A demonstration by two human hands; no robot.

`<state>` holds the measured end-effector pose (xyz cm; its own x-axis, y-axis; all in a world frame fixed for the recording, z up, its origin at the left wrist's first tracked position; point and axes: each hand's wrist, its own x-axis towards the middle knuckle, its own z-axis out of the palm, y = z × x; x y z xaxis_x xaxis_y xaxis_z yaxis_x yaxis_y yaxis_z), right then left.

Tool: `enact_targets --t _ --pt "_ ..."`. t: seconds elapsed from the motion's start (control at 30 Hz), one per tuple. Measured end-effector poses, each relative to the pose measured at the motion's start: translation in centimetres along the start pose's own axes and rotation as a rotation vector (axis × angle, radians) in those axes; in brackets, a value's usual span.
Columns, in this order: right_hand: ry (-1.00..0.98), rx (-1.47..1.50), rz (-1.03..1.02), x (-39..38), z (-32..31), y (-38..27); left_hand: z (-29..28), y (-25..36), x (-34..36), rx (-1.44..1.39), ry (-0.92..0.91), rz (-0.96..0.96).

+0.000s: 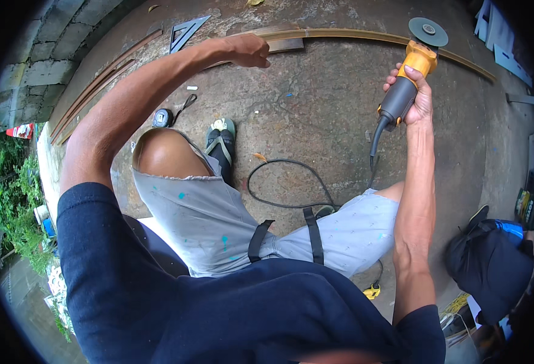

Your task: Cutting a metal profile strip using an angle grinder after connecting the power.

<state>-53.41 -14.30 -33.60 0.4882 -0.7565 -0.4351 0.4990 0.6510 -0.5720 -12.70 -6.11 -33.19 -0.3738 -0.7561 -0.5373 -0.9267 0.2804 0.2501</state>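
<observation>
Grinder (398, 99), gripped in right hand (423, 104); disc (434, 35) shows just past bar (352, 34), near its right end. Bar runs left-right; left hand (247, 50) curled farther left, hold unclear.

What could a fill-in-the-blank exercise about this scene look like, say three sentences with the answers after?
1. The right hand grips a yellow and dark grey angle ____.
2. In the picture, left of the left hand, a flat blue-grey tool is shaped like a ____.
3. The tape measure lies nearer the ____ knee.

Missing words: grinder; triangle; left.
</observation>
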Motion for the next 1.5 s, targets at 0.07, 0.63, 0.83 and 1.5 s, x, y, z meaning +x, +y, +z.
enact_targets --t 0.07,0.63,0.83,1.5 --pt "0.072 -0.094 -0.025 -0.6 0.2 -0.2 1.8 -6.3 -0.2 0.032 0.102 -0.001" --pt "0.716 -1.018 -0.201 -10.6 11.2 -12.2 16.7 -22.1 4.3 -0.147 0.63 -0.125" --pt "0.689 -1.026 -0.144 -4.4 11.5 -8.0 17.5 -23.3 4.0 -0.12 0.775 -0.076" --pt "0.237 -0.79 0.021 13.0 -0.3 5.1 16.7 -18.5 4.6 -0.029 0.76 -0.243"
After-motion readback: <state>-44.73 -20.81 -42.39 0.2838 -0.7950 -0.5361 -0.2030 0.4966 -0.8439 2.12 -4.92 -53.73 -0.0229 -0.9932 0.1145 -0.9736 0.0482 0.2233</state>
